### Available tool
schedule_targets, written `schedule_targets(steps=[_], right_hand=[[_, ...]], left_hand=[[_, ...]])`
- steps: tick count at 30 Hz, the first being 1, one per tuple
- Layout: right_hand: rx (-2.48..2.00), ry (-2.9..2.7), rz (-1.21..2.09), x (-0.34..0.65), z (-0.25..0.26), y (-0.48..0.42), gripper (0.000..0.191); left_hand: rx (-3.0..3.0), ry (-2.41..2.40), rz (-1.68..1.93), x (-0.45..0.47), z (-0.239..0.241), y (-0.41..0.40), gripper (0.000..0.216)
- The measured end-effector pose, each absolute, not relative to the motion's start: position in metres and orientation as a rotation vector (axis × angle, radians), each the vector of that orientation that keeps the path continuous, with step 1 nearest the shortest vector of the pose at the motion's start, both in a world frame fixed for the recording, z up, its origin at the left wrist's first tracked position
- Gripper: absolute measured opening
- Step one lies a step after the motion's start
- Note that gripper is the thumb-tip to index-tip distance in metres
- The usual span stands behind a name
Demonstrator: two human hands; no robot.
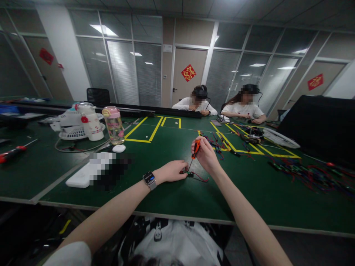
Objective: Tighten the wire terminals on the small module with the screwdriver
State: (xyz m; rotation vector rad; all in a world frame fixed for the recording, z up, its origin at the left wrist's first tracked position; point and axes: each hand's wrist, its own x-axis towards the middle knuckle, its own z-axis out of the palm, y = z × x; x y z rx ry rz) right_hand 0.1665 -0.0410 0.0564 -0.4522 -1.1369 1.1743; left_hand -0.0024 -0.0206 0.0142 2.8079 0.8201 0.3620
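My right hand [205, 153] is closed around the orange and black handle of a screwdriver [196, 149], held steeply tilted. Its thin shaft points down to a small green circuit board [190, 173] on the table. From the board a red and black wire runs to the right. My left hand [174, 171], with a watch on the wrist, rests on the table and pinches the board's left side. The fingertips partly cover the board, and whether the screwdriver's tip touches a screw is too small to tell.
Bundles of coloured wires [299, 173] lie at the right, near yellow tape outlines [241, 150]. A pink-lidded bottle [113, 125], a white flask [93, 123] and a white box [80, 175] stand left. Another screwdriver [16, 151] lies far left. Two people sit across the table.
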Motion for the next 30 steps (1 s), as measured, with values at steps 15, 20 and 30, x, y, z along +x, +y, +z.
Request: schedule_targets(steps=[15, 20, 30], right_hand=[[-0.419, -1.157, 1.224, 0.1625, 0.0547, -0.0431, 0.023], [-0.395, -1.11, 1.265, 0.1647, 0.0528, -0.039, 0.024], [-0.431, -1.097, 1.328, 0.1643, 0.0547, -0.0411, 0.032]], left_hand=[[2.803, 0.806, 0.391, -0.0012, 0.0121, -0.0192, 0.011], [2.806, 0.81, 0.375, -0.0016, 0.0138, -0.02, 0.011], [2.807, 0.821, 0.351, -0.0019, 0.0146, -0.0203, 0.011]])
